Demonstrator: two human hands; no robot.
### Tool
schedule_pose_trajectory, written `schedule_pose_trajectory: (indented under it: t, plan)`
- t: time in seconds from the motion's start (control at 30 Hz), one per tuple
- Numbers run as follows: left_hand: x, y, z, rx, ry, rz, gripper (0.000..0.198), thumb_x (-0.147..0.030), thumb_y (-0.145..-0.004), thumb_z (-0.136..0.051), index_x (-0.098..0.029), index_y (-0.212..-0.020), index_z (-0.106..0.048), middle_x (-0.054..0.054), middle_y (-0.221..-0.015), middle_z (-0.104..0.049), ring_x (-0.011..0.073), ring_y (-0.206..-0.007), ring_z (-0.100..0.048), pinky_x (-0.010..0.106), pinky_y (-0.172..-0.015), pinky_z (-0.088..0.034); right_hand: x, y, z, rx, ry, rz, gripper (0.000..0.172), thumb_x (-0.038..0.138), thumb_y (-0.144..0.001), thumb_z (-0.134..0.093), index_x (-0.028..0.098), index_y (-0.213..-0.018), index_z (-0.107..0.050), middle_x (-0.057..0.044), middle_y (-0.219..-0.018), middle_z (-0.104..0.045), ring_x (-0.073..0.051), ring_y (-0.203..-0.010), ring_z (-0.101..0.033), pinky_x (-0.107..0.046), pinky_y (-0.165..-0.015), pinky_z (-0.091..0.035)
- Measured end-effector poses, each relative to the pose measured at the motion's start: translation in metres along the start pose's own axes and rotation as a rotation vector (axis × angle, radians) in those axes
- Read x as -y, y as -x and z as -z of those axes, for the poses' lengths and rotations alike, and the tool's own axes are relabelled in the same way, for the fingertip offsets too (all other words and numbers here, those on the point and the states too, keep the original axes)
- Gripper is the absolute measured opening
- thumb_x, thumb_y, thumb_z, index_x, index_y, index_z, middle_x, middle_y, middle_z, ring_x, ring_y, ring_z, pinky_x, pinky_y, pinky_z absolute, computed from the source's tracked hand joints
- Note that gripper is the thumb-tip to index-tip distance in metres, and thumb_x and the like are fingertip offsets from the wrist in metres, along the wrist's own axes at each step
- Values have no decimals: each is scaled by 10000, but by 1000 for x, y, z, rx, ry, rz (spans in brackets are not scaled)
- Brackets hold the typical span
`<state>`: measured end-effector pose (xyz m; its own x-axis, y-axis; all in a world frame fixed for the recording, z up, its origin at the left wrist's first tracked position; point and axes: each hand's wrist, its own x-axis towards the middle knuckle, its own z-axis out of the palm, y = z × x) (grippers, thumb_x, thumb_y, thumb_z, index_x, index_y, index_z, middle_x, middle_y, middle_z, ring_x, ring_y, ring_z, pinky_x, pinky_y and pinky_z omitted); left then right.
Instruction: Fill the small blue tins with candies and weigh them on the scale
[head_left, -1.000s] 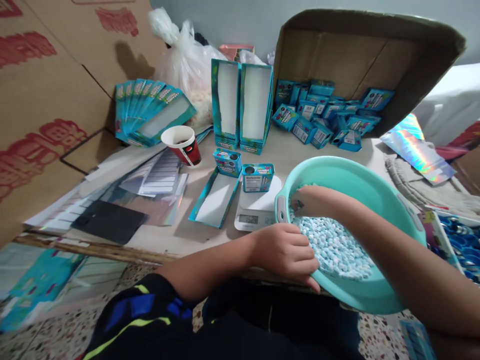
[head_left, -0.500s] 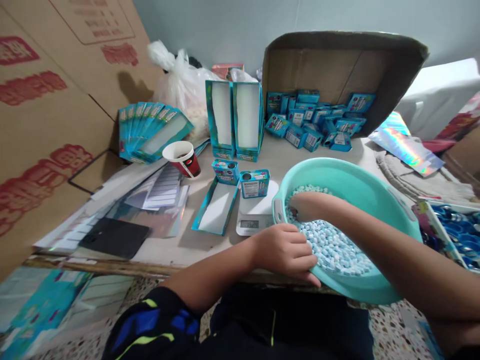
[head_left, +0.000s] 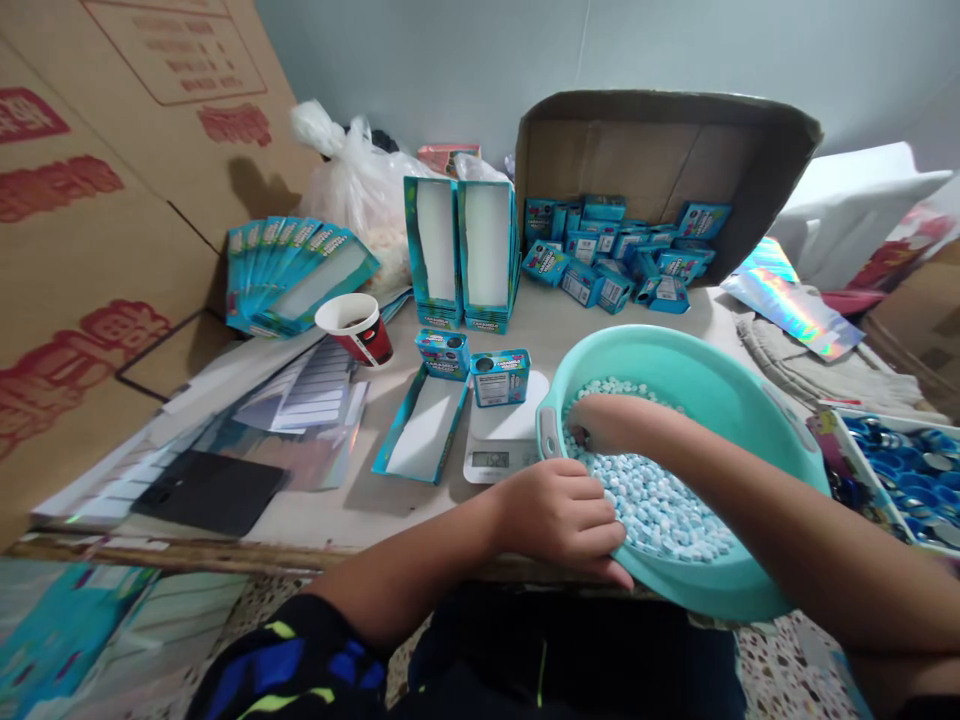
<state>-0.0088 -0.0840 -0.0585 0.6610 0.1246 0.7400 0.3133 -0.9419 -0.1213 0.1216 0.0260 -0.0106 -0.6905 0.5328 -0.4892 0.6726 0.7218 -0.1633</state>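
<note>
My left hand (head_left: 562, 518) is closed over the near-left rim of a turquoise plastic basin (head_left: 750, 380). Small pale blue and white candies (head_left: 667, 510) cover the basin's bottom. My right hand (head_left: 600, 422) reaches down into them at the left side, its fingertips buried and hidden. Just left of the basin, a white digital scale (head_left: 517, 425) carries one small blue candy box (head_left: 501, 378) standing upright. A second small blue box (head_left: 442, 354) stands at the far end of an open, shallow display tray (head_left: 424, 430).
Stacked display trays (head_left: 486, 240) stand behind the scale; others fan out (head_left: 300, 270) at left. A paper cup (head_left: 355, 328) and black phone (head_left: 211, 492) are left. A cardboard box (head_left: 667, 150) holds several small boxes at the back. Blue-lidded pieces fill a tray (head_left: 900, 470) at right.
The view has shifted slightly, so everything sits a little lower and further left. My right hand remains in the candies, and my left still grips the basin's rim.
</note>
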Motion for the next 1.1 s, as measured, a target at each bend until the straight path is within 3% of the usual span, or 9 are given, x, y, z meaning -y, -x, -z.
schedule_pose_trajectory:
  t: [0.2,0.3,0.37,0.43,0.53,0.67,0.83,1.1]
  plan:
    - [0,-3,-2,-10,-1,-12,499,-604,-925,-697,-176,-694,-588,-30,-643,-538,119,-608,-503,314,-572,-321,-5,8,-1,-50,30,-6,182,2,-728,-640,152,-643,-697,8,-568,-551,-69,-493,-278,-265,-563,-312]
    - [2,-2,-7,-51,-35,-5,514,-628,-933,-672,-181,-693,-589,-29,-628,-534,126,-598,-509,323,-573,-325,-11,18,15,-145,47,9,176,36,-788,-612,165,-729,-717,-12,-671,-638,-91,-560,-415,-254,-588,-352]
    - [3,1,-9,-62,-51,3,509,-623,-943,-661,-184,-696,-592,-28,-617,-532,129,-594,-515,329,-577,-337,-7,23,31,-272,-7,58,166,94,-859,-592,176,-855,-736,-28,-841,-708,-113,-710,-557,-250,-686,-436]
    - [5,5,-9,-70,-53,9,497,-605,-953,-656,-184,-696,-594,-28,-603,-525,134,-585,-515,336,-568,-333,5,25,45,-441,-227,168,119,186,-903,-619,182,-937,-733,-36,-951,-721,-120,-825,-626,-256,-781,-498]
    - [5,8,-7,-59,-55,17,481,-570,-964,-655,-178,-694,-592,-28,-593,-513,140,-567,-504,342,-546,-304,35,15,57,-670,-581,337,116,279,-902,-669,178,-910,-724,-35,-923,-699,-115,-807,-642,-251,-760,-525]
    - [5,9,-6,-36,-42,14,448,-517,-972,-668,-166,-701,-601,-21,-599,-525,145,-590,-526,345,-561,-316,59,-19,57,-841,-409,395,133,182,-932,-591,183,-912,-722,-41,-975,-685,-121,-873,-622,-258,-809,-490]
    - [5,11,-9,3,3,34,465,-568,-959,-667,-172,-721,-612,-13,-602,-544,151,-613,-546,350,-595,-346,56,-50,51,-718,-146,389,252,143,-983,-470,171,-973,-721,-74,-1085,-681,-152,-953,-613,-283,-871,-457]
    - [4,13,-10,51,15,41,460,-585,-954,-669,-177,-747,-621,-8,-617,-564,152,-628,-553,346,-596,-332,54,-39,57,-596,-73,313,319,98,-959,-470,160,-1088,-755,-108,-1221,-683,-210,-1143,-626,-347,-1050,-470]
